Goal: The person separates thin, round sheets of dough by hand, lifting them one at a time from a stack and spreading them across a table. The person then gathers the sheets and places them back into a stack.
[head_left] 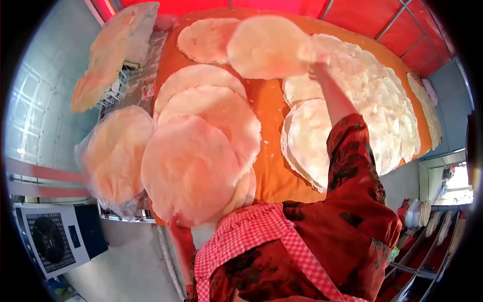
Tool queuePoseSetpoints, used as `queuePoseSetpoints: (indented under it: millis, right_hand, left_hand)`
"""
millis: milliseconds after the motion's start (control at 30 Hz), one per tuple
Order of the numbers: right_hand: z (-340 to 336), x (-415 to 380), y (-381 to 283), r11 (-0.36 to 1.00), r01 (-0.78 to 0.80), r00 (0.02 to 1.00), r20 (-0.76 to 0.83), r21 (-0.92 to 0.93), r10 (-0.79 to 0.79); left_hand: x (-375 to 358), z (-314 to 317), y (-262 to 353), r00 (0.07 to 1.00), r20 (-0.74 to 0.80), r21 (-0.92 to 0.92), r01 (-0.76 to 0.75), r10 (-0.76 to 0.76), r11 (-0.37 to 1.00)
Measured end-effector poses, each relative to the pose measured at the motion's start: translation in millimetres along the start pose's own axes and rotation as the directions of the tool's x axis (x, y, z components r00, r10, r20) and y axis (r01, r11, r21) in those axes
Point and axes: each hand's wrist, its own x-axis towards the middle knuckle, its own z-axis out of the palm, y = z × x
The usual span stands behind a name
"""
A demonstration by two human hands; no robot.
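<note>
My right hand (319,66) is stretched far forward over the table and pinches the right edge of a thin round flatbread (269,48). That bread is slightly blurred and hangs above the orange cloth. At the near left, my left hand (174,220) is at the lower edge of another large flatbread (191,168), its fingers mostly hidden by the bread. This sheet overlaps a loose stack of flatbreads (206,103). Under my right arm lies a broad spread of overlapping pale flatbreads (372,100), with a smaller pile (309,138) at its near left.
The orange cloth (274,166) covers the table. Another flatbread (204,40) lies at the back. To the left are bread in a plastic bag (121,156), folded bread (121,45) on a wire rack and a white fan unit (50,239). Shelving (427,251) stands at the lower right.
</note>
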Motion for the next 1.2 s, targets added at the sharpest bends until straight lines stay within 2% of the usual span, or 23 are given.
queuePoseSetpoints:
  millis: [67,100,133,167,200,300,333,367,400,433,467,500,567,667,733,767,800,900,933,1067,1100,1133,1200]
  right_hand:
    - [12,-55,39,0.875,0.064,0.974,-0.161,-0.479,-0.160]
    - [35,-115,24,0.818,0.230,0.928,-0.134,-0.528,-0.348]
    - [60,-181,-2,0.855,0.372,0.925,0.075,-0.362,-0.372]
    - [81,-244,-14,0.830,0.546,0.769,0.327,0.112,-0.550]
    - [89,-326,-77,0.850,0.518,0.662,0.584,0.097,-0.470]
    - [124,-471,-111,0.558,0.793,0.188,0.774,0.243,-0.604]
    - [127,-501,-117,0.337,0.903,0.088,0.655,0.266,-0.751]
    - [137,-510,-125,0.374,0.886,0.099,0.678,0.272,-0.728]
    - [147,-520,-133,0.411,0.869,0.111,0.701,0.276,-0.705]
    - [162,-516,-141,0.694,0.683,0.208,0.849,0.230,-0.486]
    - [163,-512,-159,0.727,0.665,0.193,0.900,0.172,-0.390]
    - [164,-509,-177,0.749,0.653,0.176,0.941,0.108,-0.289]
    - [152,-518,-236,0.307,0.949,0.041,0.934,0.076,-0.356]
    - [143,-535,-203,0.035,0.994,0.103,0.738,-0.107,-0.667]
    - [179,-511,-174,0.629,0.735,0.387,0.605,0.253,-0.696]
    - [169,-490,-196,0.733,0.678,0.512,0.675,0.063,-0.532]
    - [159,-470,-218,0.784,0.604,0.612,0.712,-0.142,-0.343]
    - [141,-315,-197,0.790,0.612,0.736,0.346,0.027,-0.582]
    - [103,-295,-223,0.776,0.575,0.797,0.394,-0.261,-0.458]
    - [-9,-211,-153,0.876,0.461,0.887,0.040,-0.144,-0.460]
    - [-30,-227,-144,0.962,0.272,0.961,0.046,0.003,-0.272]
    - [-51,-228,-120,0.921,0.286,0.950,-0.048,-0.266,-0.309]
    - [-97,-212,-22,0.904,0.210,0.965,-0.071,-0.372,-0.253]
  left_hand:
    - [-3,5,7,0.999,-0.015,0.037,0.035,-0.034,0.999]
    - [-4,8,9,0.999,-0.030,0.019,0.046,-0.045,0.999]
    - [-4,13,9,0.998,-0.040,-0.003,0.057,-0.057,0.998]
    - [-5,17,10,0.996,-0.046,-0.022,0.072,-0.073,0.997]
    - [-3,12,9,0.999,-0.029,0.165,-0.022,0.027,0.986]
    - [7,-13,-1,0.968,0.084,0.586,-0.240,0.237,0.774]
    - [15,-14,-1,0.950,0.104,0.649,-0.288,0.294,0.704]
    - [25,-12,0,0.926,0.133,0.701,-0.340,0.353,0.627]
    - [33,-1,11,0.965,0.095,0.468,-0.259,0.243,0.845]
    - [36,14,31,0.989,0.091,0.190,-0.132,0.117,0.973]
    - [37,31,49,0.993,0.120,-0.105,0.024,-0.011,0.994]
    - [34,50,63,0.978,0.199,-0.088,-0.038,0.055,0.995]
    - [27,74,80,0.917,0.357,-0.088,-0.158,0.179,0.983]
    - [57,80,83,0.910,0.392,-0.152,-0.083,0.137,0.985]
    - [46,97,96,0.840,0.529,-0.153,-0.046,0.121,0.987]
    - [35,108,102,0.808,0.573,-0.160,-0.051,0.135,0.986]
    - [23,117,109,0.776,0.614,-0.161,-0.057,0.145,0.985]
    - [23,139,110,0.797,0.564,-0.033,-0.240,0.217,0.970]
    - [23,132,110,0.813,0.530,0.009,-0.288,0.240,0.958]
    - [41,70,69,0.940,0.301,0.136,-0.208,0.159,0.969]
    - [37,56,57,0.957,0.261,0.165,-0.171,0.124,0.971]
    - [32,43,48,0.970,0.225,0.193,-0.132,0.087,0.972]
    - [24,20,33,0.986,0.163,0.229,-0.050,0.012,0.972]
